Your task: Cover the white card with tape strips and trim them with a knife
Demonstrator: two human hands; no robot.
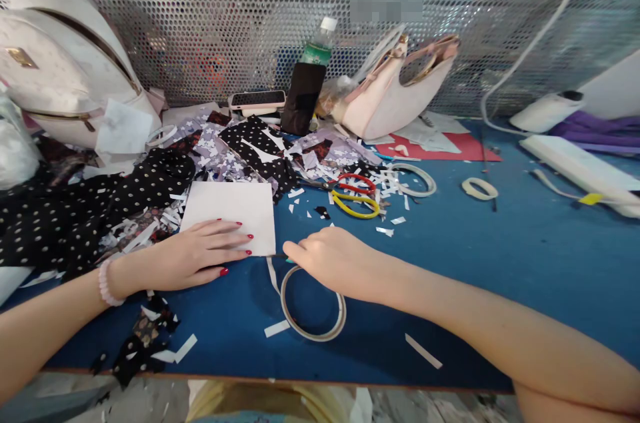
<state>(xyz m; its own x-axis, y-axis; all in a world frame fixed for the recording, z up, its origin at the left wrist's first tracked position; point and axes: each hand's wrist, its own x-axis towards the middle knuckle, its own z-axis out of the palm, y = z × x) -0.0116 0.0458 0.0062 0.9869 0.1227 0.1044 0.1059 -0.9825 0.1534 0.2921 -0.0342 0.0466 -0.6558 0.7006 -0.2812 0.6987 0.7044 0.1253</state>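
1. The blue surface [500, 263] is carrying everything, and it is lying bare on the right and crowded on the left and at the back.
2. Black dotted fabric [75, 209] is spreading over the left side, with a white backpack [60, 76] leaning behind it and a pink handbag [395, 99] tipping against the mesh screen further right.
3. A white card [235, 206] is lying flat near the front, its left edge touching the fabric. This card is the piece being worked on.
4. The left hand [200, 257] is lying open, palm down, fingers spread over the card's lower edge and pinning it to the surface.
5. The right hand [340, 261] is closing in a pinch just beside the card's lower right corner.
6. A tape roll [313, 336] is lying flat under the right wrist, partly covered by it.
7. Red and yellow scissors [345, 204] are lying behind the right hand, well apart from both hands.
8. A small dark tip [281, 255] is poking from the right fingers and touching the card's edge; it is possibly a pen or blade, but the view is too poor to tell.
9. Judging from this, the hands are working along the card's bottom edge. A further stroke is calling for firm pressure from the left hand so the card is not sliding.
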